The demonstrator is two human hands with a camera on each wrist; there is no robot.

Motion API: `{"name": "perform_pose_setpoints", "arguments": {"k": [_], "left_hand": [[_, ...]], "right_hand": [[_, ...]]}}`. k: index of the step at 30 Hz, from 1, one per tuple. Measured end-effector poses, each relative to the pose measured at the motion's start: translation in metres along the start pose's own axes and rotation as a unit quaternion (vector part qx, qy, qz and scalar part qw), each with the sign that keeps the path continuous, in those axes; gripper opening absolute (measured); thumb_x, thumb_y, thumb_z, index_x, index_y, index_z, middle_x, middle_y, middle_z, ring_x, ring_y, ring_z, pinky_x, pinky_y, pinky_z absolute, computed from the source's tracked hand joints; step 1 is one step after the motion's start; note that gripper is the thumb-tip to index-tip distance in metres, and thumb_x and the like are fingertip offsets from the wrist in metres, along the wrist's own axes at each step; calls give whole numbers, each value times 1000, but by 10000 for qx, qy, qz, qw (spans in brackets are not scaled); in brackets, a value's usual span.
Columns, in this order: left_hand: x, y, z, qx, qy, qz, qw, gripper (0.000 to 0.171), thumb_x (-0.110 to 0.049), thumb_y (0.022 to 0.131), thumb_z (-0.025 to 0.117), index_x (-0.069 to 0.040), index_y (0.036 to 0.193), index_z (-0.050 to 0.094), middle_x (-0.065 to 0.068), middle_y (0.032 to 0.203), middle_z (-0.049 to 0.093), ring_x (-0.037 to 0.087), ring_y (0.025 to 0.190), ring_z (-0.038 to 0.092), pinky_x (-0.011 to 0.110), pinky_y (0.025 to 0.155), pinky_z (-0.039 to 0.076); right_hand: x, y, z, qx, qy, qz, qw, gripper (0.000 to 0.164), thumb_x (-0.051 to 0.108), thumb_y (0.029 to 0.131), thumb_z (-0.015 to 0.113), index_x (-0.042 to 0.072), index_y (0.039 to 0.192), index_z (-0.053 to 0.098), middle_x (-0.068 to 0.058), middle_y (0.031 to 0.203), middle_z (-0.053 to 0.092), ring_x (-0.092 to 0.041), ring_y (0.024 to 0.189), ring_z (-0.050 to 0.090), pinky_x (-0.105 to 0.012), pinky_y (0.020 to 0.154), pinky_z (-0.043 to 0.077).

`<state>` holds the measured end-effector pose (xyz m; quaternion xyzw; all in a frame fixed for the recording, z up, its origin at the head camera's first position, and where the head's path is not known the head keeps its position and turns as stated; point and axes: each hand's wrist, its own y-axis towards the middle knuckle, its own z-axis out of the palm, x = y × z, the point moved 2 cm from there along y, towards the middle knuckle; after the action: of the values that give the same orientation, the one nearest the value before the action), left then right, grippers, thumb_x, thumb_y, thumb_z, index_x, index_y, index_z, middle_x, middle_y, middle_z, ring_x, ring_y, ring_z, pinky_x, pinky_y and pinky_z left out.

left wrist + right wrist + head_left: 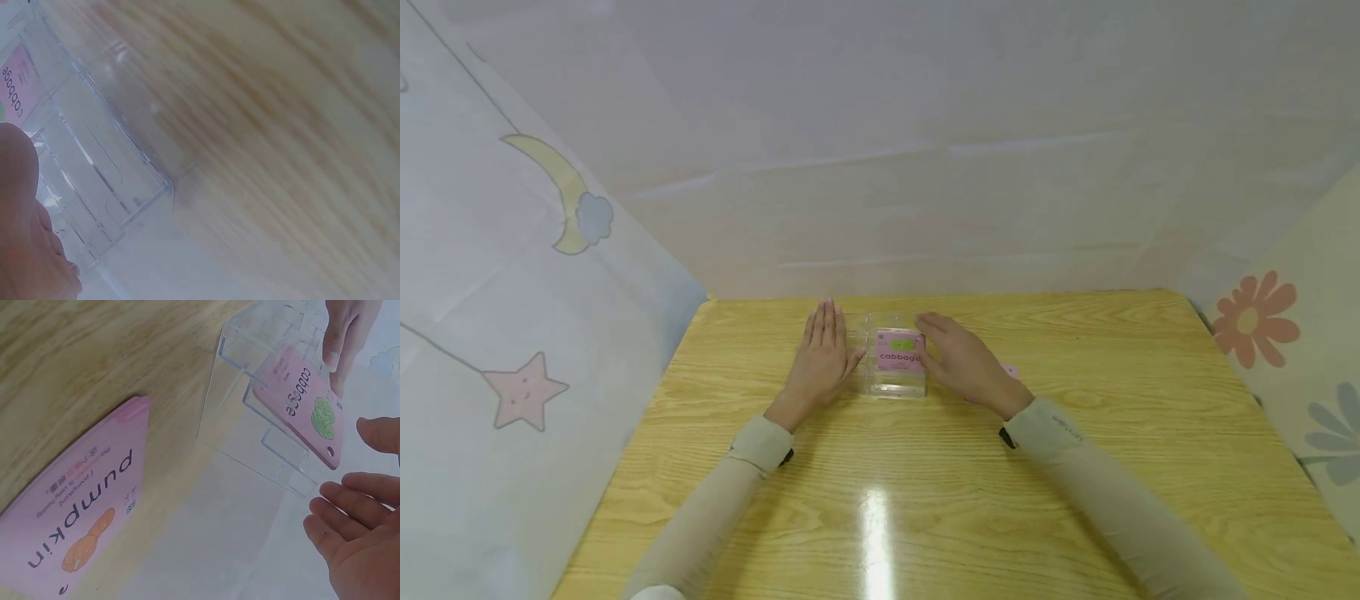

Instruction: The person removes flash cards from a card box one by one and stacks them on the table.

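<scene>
A clear plastic holder with raised dividers stands near the back of the table. A pink flash card printed "cabbage" leans in its right part. My left hand lies over the holder's left end with fingers straight and together, its thumb toward the card. At the holder's right side is my right hand; in the right wrist view its loosely bent fingers are beside the card's edge with an empty palm. Another pink card, printed "pumpkin", lies on the wood, partly hidden under my right wrist in the head view.
The wooden table ends at a pale hanging sheet behind the holder. Printed sheets also stand at both sides, the left one with a moon and a star, the right one with a red flower.
</scene>
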<state>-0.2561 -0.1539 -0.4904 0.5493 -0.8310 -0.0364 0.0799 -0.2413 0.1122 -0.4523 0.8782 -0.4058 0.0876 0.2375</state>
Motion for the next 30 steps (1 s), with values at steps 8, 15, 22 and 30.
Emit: {"name": "perform_pose_setpoints", "arguments": {"k": [8, 15, 22, 30], "left_hand": [[1, -1, -1, 58, -54, -25, 10000, 82, -48, 114, 31, 11, 164, 3, 32, 173, -3, 43, 165, 0, 52, 136, 6], [2, -2, -1, -138, -37, 41, 9999, 81, -45, 114, 36, 13, 163, 9, 34, 173, 5, 44, 164, 4, 54, 136, 11], [2, -2, 1, -242, 80, 79, 9996, 80, -44, 114, 36, 13, 163, 11, 35, 172, 9, 44, 164, 7, 54, 136, 13], [2, -1, 1, -231, 135, 86, 9996, 80, -45, 114, 37, 13, 163, 12, 35, 172, 12, 44, 164, 7, 53, 136, 14]], "right_hand": [[4, 4, 2, 66, -302, -53, 9995, 57, 20, 102, 69, -6, 150, 52, -24, 156, 54, -40, 145, 53, -52, 120, 46], [9, 7, 4, -58, -444, -338, 9984, 56, 18, 102, 69, -9, 148, 53, -27, 155, 53, -40, 146, 53, -50, 126, 39], [14, 9, 5, -108, -612, -503, 9968, 57, 17, 102, 68, -10, 150, 50, -28, 157, 51, -41, 148, 50, -50, 126, 38], [15, 10, 7, -68, -974, -624, 9933, 57, 19, 104, 65, -9, 151, 50, -27, 157, 50, -39, 149, 50, -50, 127, 38]]}}
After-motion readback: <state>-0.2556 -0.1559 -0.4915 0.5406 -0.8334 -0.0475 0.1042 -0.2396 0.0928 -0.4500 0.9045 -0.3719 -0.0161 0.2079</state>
